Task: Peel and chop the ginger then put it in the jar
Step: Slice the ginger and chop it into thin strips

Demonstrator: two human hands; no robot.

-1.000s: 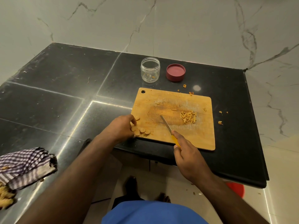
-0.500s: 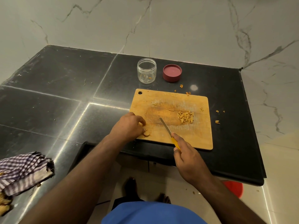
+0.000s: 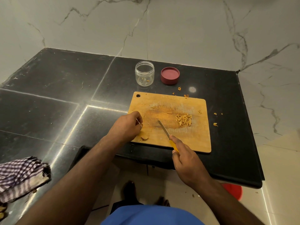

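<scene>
Wooden cutting board [image 3: 191,140] on black surface [image 3: 65,88]: chopped ginger [image 3: 184,119] at its right-centre, ginger slices [image 3: 144,137] at its near-left corner. Left hand [image 3: 128,126], grip curled over those slices, possibly pinching some; right hand [image 3: 186,157], grip closed on yellow-handled knife [image 3: 167,134], blade over board centre. Beyond the board: open jar [image 3: 144,73], red lid [image 3: 170,75] beside it.

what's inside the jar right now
The open jar holds only a few small orange ginger scraps at the bottom. Its clear wall hides nothing. The chopped ginger pile sits on the cutting board; the lid lies beside the jar.
</scene>
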